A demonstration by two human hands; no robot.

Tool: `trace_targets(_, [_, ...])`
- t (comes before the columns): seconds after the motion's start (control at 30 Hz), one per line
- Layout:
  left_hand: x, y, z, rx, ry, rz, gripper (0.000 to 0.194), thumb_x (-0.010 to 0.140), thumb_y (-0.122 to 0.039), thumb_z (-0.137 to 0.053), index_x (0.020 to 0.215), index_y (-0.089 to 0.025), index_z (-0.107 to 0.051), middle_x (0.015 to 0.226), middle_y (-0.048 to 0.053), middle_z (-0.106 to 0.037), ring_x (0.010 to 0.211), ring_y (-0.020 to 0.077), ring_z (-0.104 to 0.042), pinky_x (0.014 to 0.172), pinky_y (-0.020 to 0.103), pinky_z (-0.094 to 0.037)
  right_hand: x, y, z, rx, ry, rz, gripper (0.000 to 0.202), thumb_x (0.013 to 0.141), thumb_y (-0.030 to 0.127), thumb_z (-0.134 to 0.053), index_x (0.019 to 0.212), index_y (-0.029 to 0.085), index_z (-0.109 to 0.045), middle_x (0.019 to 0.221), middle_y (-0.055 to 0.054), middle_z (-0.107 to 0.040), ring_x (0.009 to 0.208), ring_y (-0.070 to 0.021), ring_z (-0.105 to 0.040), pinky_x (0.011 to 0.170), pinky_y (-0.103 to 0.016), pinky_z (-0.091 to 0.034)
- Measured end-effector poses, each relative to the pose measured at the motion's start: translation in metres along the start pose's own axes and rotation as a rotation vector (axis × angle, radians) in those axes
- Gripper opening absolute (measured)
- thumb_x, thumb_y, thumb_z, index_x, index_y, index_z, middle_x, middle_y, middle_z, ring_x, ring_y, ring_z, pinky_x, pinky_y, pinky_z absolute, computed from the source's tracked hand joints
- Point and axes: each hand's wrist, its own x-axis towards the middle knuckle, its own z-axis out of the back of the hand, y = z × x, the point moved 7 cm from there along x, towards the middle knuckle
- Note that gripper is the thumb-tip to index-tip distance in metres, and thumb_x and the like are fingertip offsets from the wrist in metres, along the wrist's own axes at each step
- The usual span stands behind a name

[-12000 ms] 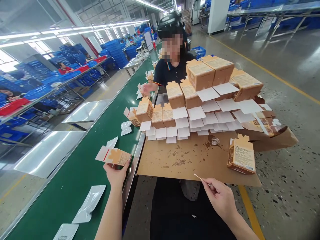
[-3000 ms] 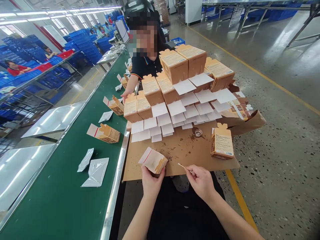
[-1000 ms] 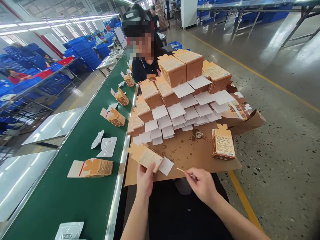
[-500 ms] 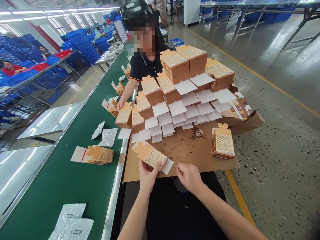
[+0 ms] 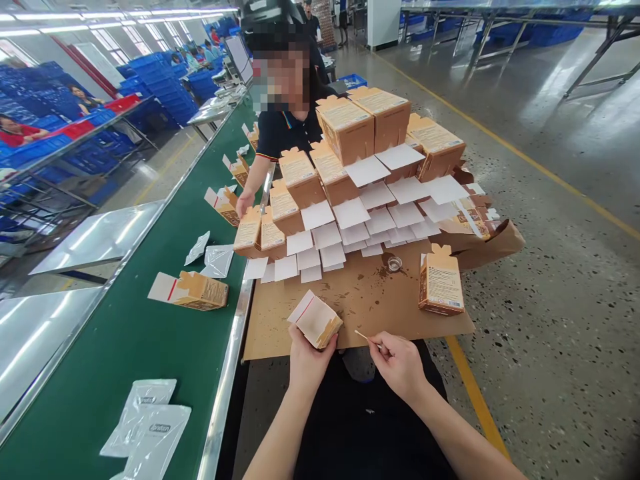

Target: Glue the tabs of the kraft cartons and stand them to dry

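Note:
In my left hand (image 5: 309, 363) is a small brown carton (image 5: 318, 320), tilted over the near edge of the cardboard. Its white flap with a red stripe points to the upper left, and its cut-out tabs face down to the right. My right hand (image 5: 397, 367) pinches a thin cotton swab (image 5: 363, 335), its pale tip pointing left, a short gap away from the carton. A small clear dish (image 5: 395, 264) sits on the cardboard sheet (image 5: 280, 337) among dark wet spots. Another carton (image 5: 442, 281) stands upright to the right.
Stacked cartons (image 5: 345, 130) with white flaps sticking out fill the back of the cardboard. Left runs a green conveyor belt (image 5: 165, 347) with a metal edge, carrying an open carton (image 5: 200, 290) and silver pouches (image 5: 157, 433). A co-worker's hand (image 5: 245, 201) is by the stack.
The carton in my left hand has been turned, so its red-striped flap now shows. My right hand with the swab has drawn back slightly right. The near pouches on the belt have shifted forward.

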Motion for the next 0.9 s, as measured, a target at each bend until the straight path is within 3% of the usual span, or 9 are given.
trace_targets(0.1, [0.015,0.001,0.03,-0.021,-0.076,0.019,0.077,0.068,-0.054,-0.103,0.123,-0.029,-0.056,0.113,0.013,-0.081,0.106,0.0414,-0.085,0.089,0.054,-0.072,0.0,0.0,0.002,0.023,-0.006,0.03,0.041,0.113,0.037,-0.065,0.076,0.024,-0.077,0.052,0.006,-0.051,0.046,-0.0133,-0.051,0.055,-0.026,-0.043])
trace_targets(0.27, [0.051,0.033,0.152,-0.059,-0.545,0.131,0.097,0.055,-0.047,-0.109,0.126,-0.031,-0.046,0.133,0.012,-0.077,0.125,0.039,-0.081,0.111,0.06,-0.068,-0.003,-0.008,0.01,0.061,-0.019,0.034,0.037,0.111,0.039,-0.068,0.08,0.026,-0.082,0.052,0.006,-0.048,0.045,-0.0144,-0.05,0.051,-0.027,-0.043])
trace_targets(0.33, [0.068,0.047,0.187,-0.058,-0.598,0.203,0.101,0.052,-0.037,-0.109,0.127,-0.031,-0.042,0.136,0.012,-0.074,0.129,0.037,-0.08,0.117,0.061,-0.066,-0.002,-0.007,0.009,0.081,-0.008,0.043,0.036,0.11,0.039,-0.069,0.079,0.026,-0.082,0.052,0.007,-0.047,0.045,-0.0144,-0.049,0.049,-0.027,-0.042])
trace_targets(0.4, [0.084,0.057,0.204,-0.037,-0.575,0.28,0.099,0.053,-0.029,-0.107,0.127,-0.03,-0.041,0.133,0.011,-0.074,0.13,0.0361,-0.08,0.122,0.063,-0.062,0.002,-0.002,0.008,0.099,-0.006,0.062,0.036,0.11,0.038,-0.07,0.078,0.026,-0.081,0.052,0.007,-0.046,0.044,-0.0138,-0.049,0.049,-0.027,-0.042])
trace_targets(0.53, [0.091,0.059,0.208,0.014,-0.599,0.239,0.105,0.058,-0.027,-0.106,0.141,-0.026,-0.042,0.147,0.017,-0.066,0.147,0.0375,-0.07,0.134,0.062,-0.051,0.021,0.009,0.019,0.079,-0.036,0.118,0.038,0.11,0.035,-0.071,0.075,0.024,-0.08,0.052,0.008,-0.046,0.044,-0.0118,-0.048,0.05,-0.025,-0.042])
trace_targets(0.63, [0.072,0.046,0.208,0.035,-0.793,0.032,0.115,0.057,-0.038,-0.108,0.15,-0.025,-0.041,0.158,0.02,-0.054,0.158,0.0394,-0.058,0.138,0.062,-0.045,0.039,0.01,0.047,0.033,-0.135,0.15,0.033,0.109,0.036,-0.073,0.081,0.024,-0.084,0.055,0.007,-0.052,0.046,-0.0111,-0.05,0.05,-0.024,-0.044])
trace_targets(0.7, [0.063,0.026,0.201,0.034,-0.872,-0.142,0.098,0.064,-0.048,-0.103,0.141,-0.026,-0.048,0.149,0.015,-0.055,0.147,0.0379,-0.063,0.131,0.062,-0.053,0.049,0.007,0.068,0.01,-0.205,0.157,0.03,0.109,0.037,-0.075,0.085,0.023,-0.086,0.056,0.007,-0.054,0.046,-0.0109,-0.052,0.05,-0.023,-0.045])
trace_targets(0.8, [0.086,-0.026,0.17,-0.047,-0.727,-0.315,0.055,0.086,-0.055,-0.086,0.124,-0.025,-0.06,0.123,0.008,-0.063,0.117,0.0297,-0.073,0.11,0.054,-0.065,0.059,0.004,0.085,-0.006,-0.252,0.144,0.032,0.109,0.04,-0.075,0.083,0.023,-0.085,0.055,0.007,-0.052,0.047,-0.0111,-0.052,0.05,-0.023,-0.046])
trace_targets(0.9, [0.152,-0.095,0.124,-0.128,-0.445,-0.301,0.039,0.1,-0.054,-0.071,0.121,-0.021,-0.071,0.117,0.01,-0.071,0.108,0.0266,-0.074,0.102,0.046,-0.064,0.063,0.006,0.087,-0.006,-0.258,0.131,0.034,0.109,0.041,-0.075,0.082,0.023,-0.085,0.056,0.007,-0.052,0.047,-0.0113,-0.051,0.049,-0.023,-0.045])
